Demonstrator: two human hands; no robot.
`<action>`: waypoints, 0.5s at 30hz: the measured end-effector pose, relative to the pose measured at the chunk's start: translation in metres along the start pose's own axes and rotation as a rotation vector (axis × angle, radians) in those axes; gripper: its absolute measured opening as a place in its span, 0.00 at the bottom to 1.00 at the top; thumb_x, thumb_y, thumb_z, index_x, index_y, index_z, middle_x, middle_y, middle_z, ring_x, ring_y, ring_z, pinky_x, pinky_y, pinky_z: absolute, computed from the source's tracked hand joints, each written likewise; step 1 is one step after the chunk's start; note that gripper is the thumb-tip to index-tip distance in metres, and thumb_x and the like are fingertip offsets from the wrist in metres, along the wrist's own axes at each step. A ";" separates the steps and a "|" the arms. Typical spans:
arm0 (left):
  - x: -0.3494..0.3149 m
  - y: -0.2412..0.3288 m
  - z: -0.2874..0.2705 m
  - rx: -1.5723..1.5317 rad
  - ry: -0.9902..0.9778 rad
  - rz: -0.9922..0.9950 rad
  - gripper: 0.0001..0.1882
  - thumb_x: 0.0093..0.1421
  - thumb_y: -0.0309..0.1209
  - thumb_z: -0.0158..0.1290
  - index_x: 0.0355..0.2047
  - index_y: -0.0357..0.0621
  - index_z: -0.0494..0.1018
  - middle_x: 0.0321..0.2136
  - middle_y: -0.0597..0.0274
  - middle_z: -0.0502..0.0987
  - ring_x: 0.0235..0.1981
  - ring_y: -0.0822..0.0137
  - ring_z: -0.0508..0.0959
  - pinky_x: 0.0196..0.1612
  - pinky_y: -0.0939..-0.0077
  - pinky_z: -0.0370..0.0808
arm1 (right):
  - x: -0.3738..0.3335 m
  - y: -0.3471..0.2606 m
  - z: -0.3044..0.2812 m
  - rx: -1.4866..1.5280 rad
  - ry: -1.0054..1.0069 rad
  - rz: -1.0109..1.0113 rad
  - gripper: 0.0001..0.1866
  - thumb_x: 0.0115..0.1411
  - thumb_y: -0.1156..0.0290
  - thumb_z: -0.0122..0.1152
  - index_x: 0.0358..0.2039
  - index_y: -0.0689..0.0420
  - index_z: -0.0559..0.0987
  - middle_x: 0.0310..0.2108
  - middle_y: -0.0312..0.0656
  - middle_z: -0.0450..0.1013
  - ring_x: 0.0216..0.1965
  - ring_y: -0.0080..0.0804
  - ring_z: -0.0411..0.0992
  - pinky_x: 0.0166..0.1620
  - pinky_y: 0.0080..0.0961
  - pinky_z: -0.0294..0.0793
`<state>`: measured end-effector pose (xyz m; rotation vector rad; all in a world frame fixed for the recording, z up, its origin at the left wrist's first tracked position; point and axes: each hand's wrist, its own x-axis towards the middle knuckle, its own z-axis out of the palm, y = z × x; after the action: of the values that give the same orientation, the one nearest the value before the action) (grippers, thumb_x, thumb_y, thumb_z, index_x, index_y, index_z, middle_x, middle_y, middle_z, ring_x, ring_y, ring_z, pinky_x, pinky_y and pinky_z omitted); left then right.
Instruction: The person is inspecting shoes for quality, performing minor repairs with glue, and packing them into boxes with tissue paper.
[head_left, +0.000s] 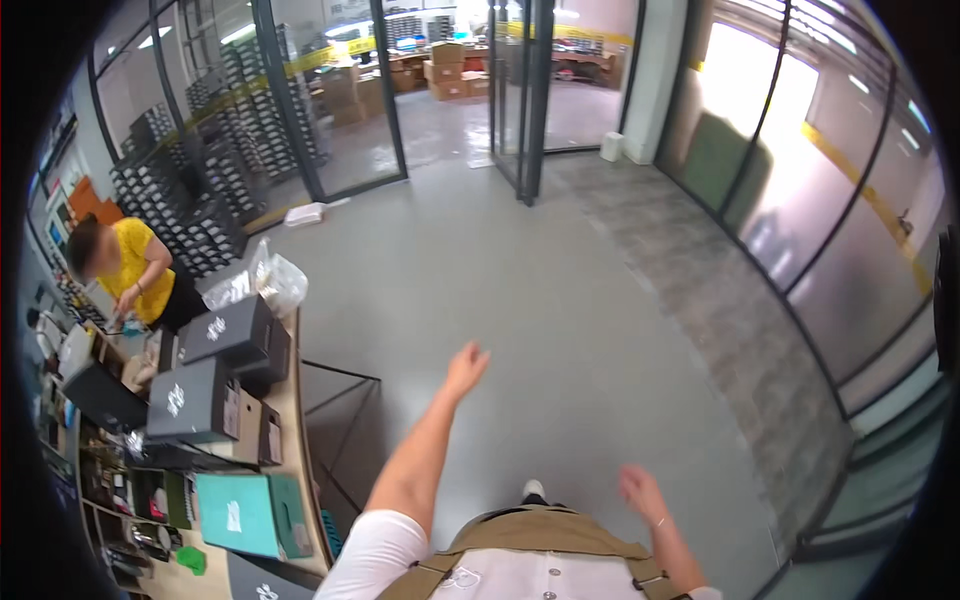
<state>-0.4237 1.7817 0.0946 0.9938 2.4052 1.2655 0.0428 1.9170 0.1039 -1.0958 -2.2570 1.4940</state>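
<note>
My left hand [467,371] reaches out ahead of me over the grey floor, right of the workbench. Nothing is in it, and its fingers are loosely bent and a little apart. Lower and to the right, my right hand [642,494] hangs beside my body with fingers half curled, holding nothing that I can see. A thin band shows at its wrist. Neither hand touches anything. Nearest to my left arm is the workbench [303,415], which bears dark grey boxes [195,398] and a teal box [250,515].
Beyond the bench stands a person in a yellow top [145,270]. A clear plastic bag [275,280] lies at the bench's far end. Ahead, a glass door [518,110] stands open to a room with cardboard boxes [447,75]. Thin black bench legs [345,372] jut over the floor.
</note>
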 end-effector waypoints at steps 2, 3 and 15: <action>-0.039 -0.093 0.026 0.267 -0.028 -0.232 0.27 0.54 0.47 0.51 0.47 0.37 0.69 0.40 0.45 0.75 0.43 0.47 0.74 0.46 0.58 0.71 | 0.099 -0.158 -0.008 0.000 -0.046 -0.367 0.15 0.56 0.73 0.53 0.45 0.59 0.74 0.28 0.36 0.71 0.24 0.20 0.67 0.27 0.18 0.68; -0.074 -0.137 0.026 0.204 -0.189 -0.425 0.28 0.54 0.48 0.51 0.48 0.37 0.69 0.44 0.44 0.73 0.47 0.47 0.72 0.49 0.57 0.69 | 0.127 -0.257 -0.007 -0.015 -0.114 -0.626 0.17 0.53 0.75 0.57 0.46 0.58 0.74 0.33 0.39 0.71 0.25 0.21 0.68 0.28 0.17 0.69; -0.113 -0.314 0.009 -0.065 -0.374 -1.225 0.20 0.57 0.43 0.49 0.40 0.39 0.73 0.34 0.52 0.77 0.40 0.60 0.75 0.43 0.64 0.71 | 0.371 -0.576 0.111 0.515 -0.400 -1.756 0.15 0.50 0.67 0.54 0.37 0.60 0.75 0.35 0.40 0.69 0.21 0.24 0.64 0.19 0.19 0.64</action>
<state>-0.4786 1.5886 -0.1726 -0.3054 1.9844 0.5865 -0.5424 1.9763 0.4728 1.1917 -1.6276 1.1443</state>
